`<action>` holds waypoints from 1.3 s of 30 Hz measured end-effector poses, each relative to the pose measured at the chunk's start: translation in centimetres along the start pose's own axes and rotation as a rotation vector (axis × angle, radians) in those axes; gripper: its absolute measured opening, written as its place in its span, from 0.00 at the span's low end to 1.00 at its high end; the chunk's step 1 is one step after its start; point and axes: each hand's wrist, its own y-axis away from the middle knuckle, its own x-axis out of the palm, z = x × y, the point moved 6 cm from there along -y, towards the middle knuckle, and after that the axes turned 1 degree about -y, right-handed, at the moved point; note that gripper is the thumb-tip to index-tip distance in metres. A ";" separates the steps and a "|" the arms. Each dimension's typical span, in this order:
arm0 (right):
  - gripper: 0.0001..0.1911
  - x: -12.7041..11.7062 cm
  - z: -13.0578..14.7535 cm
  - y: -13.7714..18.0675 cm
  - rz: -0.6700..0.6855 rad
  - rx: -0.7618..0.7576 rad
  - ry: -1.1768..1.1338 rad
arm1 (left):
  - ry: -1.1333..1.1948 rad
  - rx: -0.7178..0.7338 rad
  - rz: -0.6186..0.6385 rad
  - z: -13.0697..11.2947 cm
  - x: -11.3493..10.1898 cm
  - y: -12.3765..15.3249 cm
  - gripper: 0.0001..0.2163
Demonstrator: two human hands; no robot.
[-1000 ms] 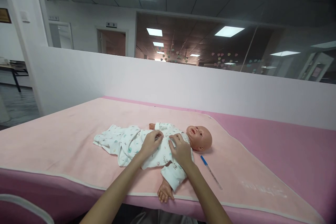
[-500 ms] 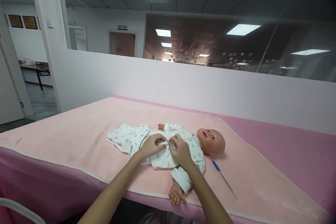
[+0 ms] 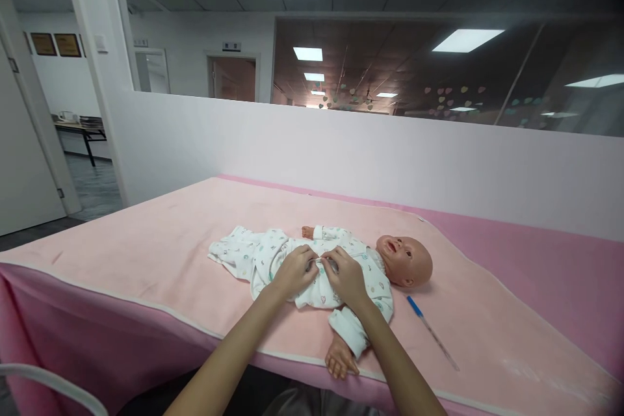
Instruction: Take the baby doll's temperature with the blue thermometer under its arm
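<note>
A baby doll (image 3: pixel 407 261) lies on its back, head to the right, dressed in a white printed top (image 3: pixel 377 273) and matching trousers (image 3: pixel 238 250). Over its belly, my left hand (image 3: pixel 295 272) pinches a thin white strip that looks like a cloth tie of the top. My right hand (image 3: pixel 346 276) meets it there, fingertips closed on the same spot, almost touching the left ones. How the strip runs between the fingers is too small to tell. The doll's near hand (image 3: pixel 340 359) rests by the mat's front edge, beside my right forearm.
A clear stick with a blue cap end (image 3: pixel 433 333) lies right of the doll. Under everything is a peach mat (image 3: pixel 160 240) over a pink cover (image 3: pixel 536 240). A low white partition (image 3: pixel 341 156) stands behind, and a white curved bar (image 3: pixel 53 385) shows at lower left.
The view has shifted slightly, so everything appears farther right. Both hands stay pinched over the doll's belly, with only small finger movement.
</note>
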 end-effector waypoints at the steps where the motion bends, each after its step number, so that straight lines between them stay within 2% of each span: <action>1: 0.10 0.0 0.0 0.0 0.000 0.002 -0.003 | 0.010 0.000 0.002 0.0 0.0 0.0 0.08; 15: 0.08 -0.2 0.1 0.2 -0.014 -0.006 0.004 | 0.180 -0.042 0.022 -0.2 -0.9 0.1 0.07; 24: 0.07 -0.3 0.1 0.3 -0.044 0.000 0.016 | 0.065 -0.096 0.011 0.2 -0.4 0.1 0.05; 39: 0.08 -0.3 -0.3 0.2 -0.042 0.030 -0.077 | 0.109 -0.134 0.004 0.4 -0.7 -0.1 0.05</action>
